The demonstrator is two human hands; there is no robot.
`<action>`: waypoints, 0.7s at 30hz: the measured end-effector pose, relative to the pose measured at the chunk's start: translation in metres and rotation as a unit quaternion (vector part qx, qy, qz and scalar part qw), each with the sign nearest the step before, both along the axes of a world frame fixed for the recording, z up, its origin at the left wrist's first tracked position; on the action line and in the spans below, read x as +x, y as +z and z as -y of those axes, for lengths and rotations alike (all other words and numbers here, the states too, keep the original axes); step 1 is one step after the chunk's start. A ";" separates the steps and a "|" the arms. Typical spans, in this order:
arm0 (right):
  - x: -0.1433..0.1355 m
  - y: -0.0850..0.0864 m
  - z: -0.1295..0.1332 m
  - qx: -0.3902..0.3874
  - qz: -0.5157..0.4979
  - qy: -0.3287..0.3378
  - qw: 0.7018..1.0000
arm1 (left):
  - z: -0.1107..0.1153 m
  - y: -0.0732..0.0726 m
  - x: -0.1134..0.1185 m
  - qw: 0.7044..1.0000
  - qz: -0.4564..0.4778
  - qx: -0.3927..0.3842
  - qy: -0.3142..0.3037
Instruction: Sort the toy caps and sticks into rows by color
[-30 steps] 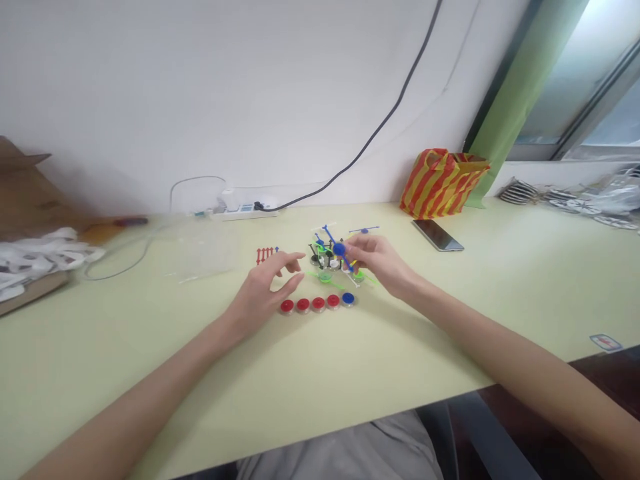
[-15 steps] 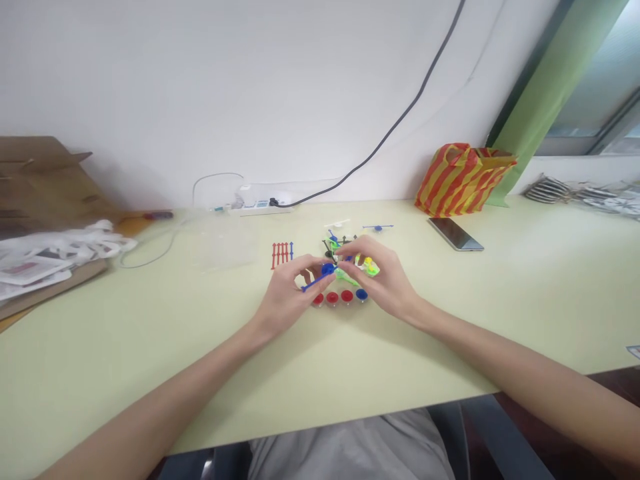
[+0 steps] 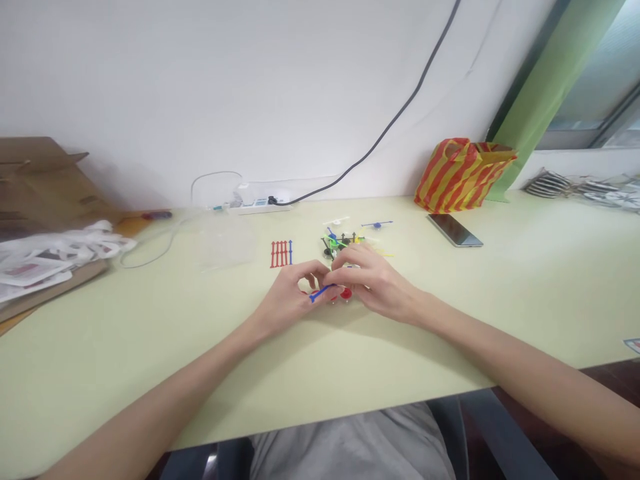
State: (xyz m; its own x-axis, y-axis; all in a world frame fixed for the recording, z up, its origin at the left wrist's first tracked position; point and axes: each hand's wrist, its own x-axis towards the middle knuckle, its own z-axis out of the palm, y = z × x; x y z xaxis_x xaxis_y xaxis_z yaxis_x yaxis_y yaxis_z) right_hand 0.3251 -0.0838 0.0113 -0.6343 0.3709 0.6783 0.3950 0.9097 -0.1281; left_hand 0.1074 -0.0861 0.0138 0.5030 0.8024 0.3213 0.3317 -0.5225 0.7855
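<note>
My left hand is closed on a blue arrow-shaped piece, whose end sticks out toward the lower left. My right hand meets it at the fingertips, its fingers bent together over the same piece; what lies between them is hidden. Red round pieces show partly under and between the hands. Just beyond my right hand sits a pile of green, black, yellow and blue spinner parts. Several red arrows and a blue one lie in a row behind my left hand.
A blue spinner and a white one lie behind the pile. Farther right are a phone and a striped bag. A clear plastic bag, a power strip and a cardboard box are on the left.
Both hands have come closer together and slightly nearer to me. The blue arrow has moved down with them. My right hand has turned and now covers the blue round piece.
</note>
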 end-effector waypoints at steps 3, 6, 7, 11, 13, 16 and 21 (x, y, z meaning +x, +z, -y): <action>0.001 0.003 0.001 -0.034 0.001 0.024 0.999 | -0.002 -0.003 -0.001 0.999 0.033 -0.038 -0.011; 0.000 0.004 0.003 -0.083 -0.038 0.034 0.995 | -0.003 -0.002 -0.001 0.996 0.065 -0.061 -0.029; -0.001 0.004 0.004 -0.112 -0.062 0.037 0.991 | -0.003 -0.001 -0.001 0.994 0.074 -0.067 -0.036; -0.004 0.007 0.009 -0.258 -0.137 0.048 0.955 | -0.002 0.002 -0.003 0.990 0.109 -0.070 -0.059; -0.004 0.008 0.009 -0.330 -0.160 0.054 0.929 | -0.002 0.002 -0.004 0.991 0.108 -0.058 -0.059; -0.003 0.008 0.007 -0.423 -0.190 0.086 0.882 | -0.003 0.001 -0.005 0.993 0.100 -0.050 -0.039; 0.001 0.003 -0.001 -0.517 -0.190 0.150 0.821 | -0.005 -0.002 -0.006 0.995 0.084 -0.032 -0.043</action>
